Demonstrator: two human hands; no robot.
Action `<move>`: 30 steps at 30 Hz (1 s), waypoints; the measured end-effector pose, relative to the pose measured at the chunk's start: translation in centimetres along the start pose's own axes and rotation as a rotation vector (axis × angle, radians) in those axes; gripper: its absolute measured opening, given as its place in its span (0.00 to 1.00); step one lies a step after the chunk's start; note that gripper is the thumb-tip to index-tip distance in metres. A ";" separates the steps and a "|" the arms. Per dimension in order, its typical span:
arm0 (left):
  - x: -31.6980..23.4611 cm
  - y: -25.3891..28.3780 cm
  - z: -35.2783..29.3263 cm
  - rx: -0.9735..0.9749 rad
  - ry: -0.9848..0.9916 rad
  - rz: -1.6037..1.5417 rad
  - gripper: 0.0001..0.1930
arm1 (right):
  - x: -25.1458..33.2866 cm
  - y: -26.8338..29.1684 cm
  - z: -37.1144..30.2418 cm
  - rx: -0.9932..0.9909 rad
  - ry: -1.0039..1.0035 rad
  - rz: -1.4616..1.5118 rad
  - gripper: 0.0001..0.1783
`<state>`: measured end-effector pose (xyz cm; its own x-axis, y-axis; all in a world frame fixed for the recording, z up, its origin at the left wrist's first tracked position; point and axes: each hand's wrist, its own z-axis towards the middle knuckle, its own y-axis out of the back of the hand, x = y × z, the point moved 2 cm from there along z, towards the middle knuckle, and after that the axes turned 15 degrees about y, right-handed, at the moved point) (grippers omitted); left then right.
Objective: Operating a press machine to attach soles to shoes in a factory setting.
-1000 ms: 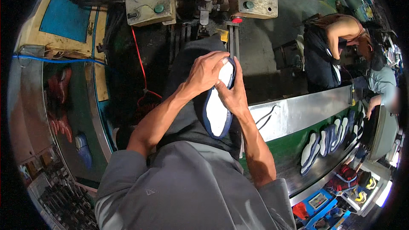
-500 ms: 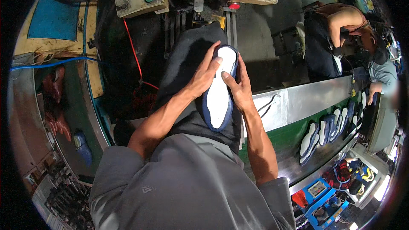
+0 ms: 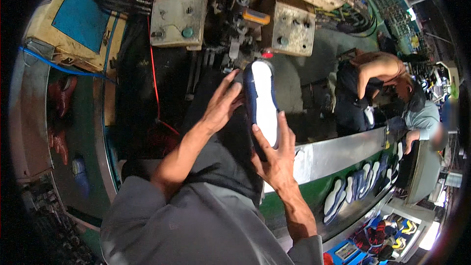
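Note:
A dark blue shoe upper (image 3: 250,91) is held bottom up above my lap, its long white underside board (image 3: 265,95) facing me and its far end pointing at the machine. My right hand (image 3: 278,164) grips the near end, thumb and fingers on opposite sides of it. Beside the far left flank of the shoe, my left hand (image 3: 221,108) is open, its fingers spread; whether a fingertip touches the shoe I cannot tell.
Ahead stands a machine with two control boxes (image 3: 177,19) (image 3: 293,27) and a red button (image 3: 267,53). At right, several blue shoes (image 3: 335,198) line a green belt behind a metal ledge (image 3: 338,149); two people work there. Brown shoes (image 3: 61,95) lie at left.
My left hand has come off the shoe and opened. My right hand has shifted to the shoe's near end. The view has tilted up, showing more of the machine.

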<state>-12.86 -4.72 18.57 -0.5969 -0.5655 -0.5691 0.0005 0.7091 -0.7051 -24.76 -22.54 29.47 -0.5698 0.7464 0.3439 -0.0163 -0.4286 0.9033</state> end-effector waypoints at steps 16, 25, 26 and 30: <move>0.5 11.9 8.9 -0.684 -0.606 1.473 0.16 | -12.3 -2.5 32.4 -0.222 0.034 -0.244 0.46; 0.3 12.1 9.4 -0.696 -0.587 1.503 0.15 | -13.0 -5.0 32.9 -0.315 0.223 -0.385 0.46; 0.5 12.0 9.3 -0.695 -0.586 1.506 0.15 | -13.2 -5.4 32.8 -0.302 0.230 -0.384 0.47; 0.2 11.3 9.3 -0.713 -0.590 1.529 0.14 | -13.7 -5.1 32.8 -0.314 0.246 -0.432 0.46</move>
<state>-5.49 -0.75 6.54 -0.0609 0.7567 -0.6509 -0.1848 0.6323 0.7524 10.08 -13.90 28.55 -0.6304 0.7631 -0.1424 -0.5111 -0.2699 0.8160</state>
